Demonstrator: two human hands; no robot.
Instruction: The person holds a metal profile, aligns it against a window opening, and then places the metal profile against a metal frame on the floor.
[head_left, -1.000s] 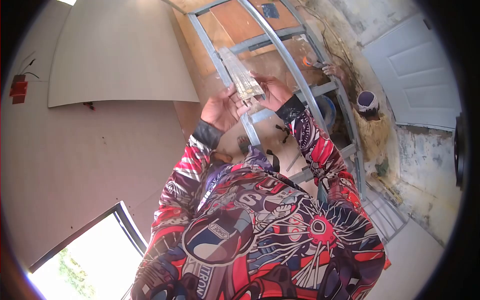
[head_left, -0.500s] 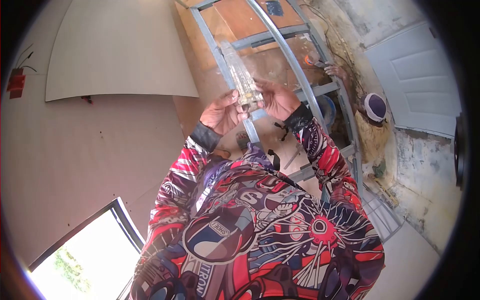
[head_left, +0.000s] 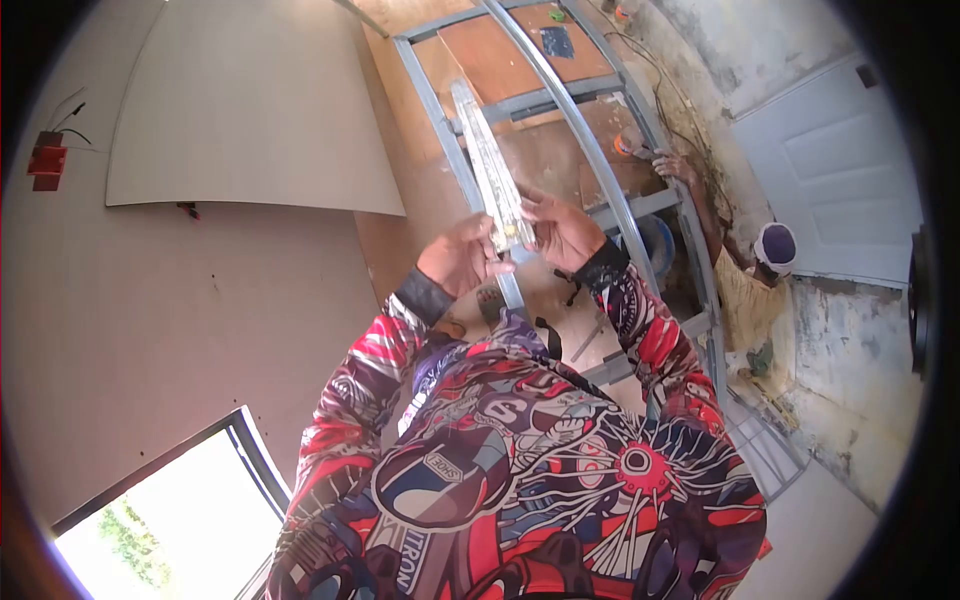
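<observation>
A long, narrow metal strip point(head_left: 490, 170), worn and spotted with pale residue, lies between my two hands, its near end toward me and its far end pointing away. My left hand point(head_left: 460, 256) grips the near end from the left, thumb on top. From the right, my right hand point(head_left: 562, 232) holds the same end, fingers against its edge. Beneath the strip runs a grey metal frame point(head_left: 450, 150) with crossbars, and a curved metal rail point(head_left: 580, 130) passes to the right of it.
At the right, a co-worker point(head_left: 755, 290) with a cap reaches one hand onto the frame beside an orange-and-grey tool point(head_left: 630, 145). A pale door point(head_left: 835, 165) stands behind. Wall panels point(head_left: 250, 110), a red box point(head_left: 47, 160) and a window point(head_left: 170, 520) are at the left.
Both my hands and the strip have moved slightly down and right in view, and the strip has turned between them. The co-worker's head has shifted right and down.
</observation>
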